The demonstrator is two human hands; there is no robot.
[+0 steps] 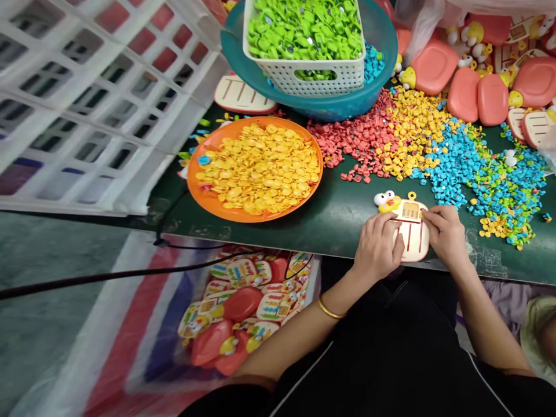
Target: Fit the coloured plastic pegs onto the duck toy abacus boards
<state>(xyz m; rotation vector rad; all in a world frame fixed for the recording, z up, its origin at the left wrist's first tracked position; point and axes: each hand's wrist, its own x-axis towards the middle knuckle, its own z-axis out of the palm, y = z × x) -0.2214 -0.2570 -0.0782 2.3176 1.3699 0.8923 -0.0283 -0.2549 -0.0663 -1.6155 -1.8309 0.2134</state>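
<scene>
A cream toy panel (412, 231) with red grooves, a yellow label and a googly-eyed yellow head lies at the front edge of the dark green table (339, 214). My left hand (377, 246) curls over its left side, fingers closed on it. My right hand (445, 230) grips its right edge, with the fingertips pinched at the yellow label. Just behind lie heaps of small red beads (356, 139), yellow beads (412, 124) and blue beads (456, 159), mixed with green ones at the right.
An orange bowl of yellow discs (256, 168) sits left of the hands. Behind it, a white basket of green pieces (304, 43) rests in a teal basin. Pink cases (473, 87) pile at the back right. White crates (99, 92) stand at left. Finished toys (243, 307) fill a bag below.
</scene>
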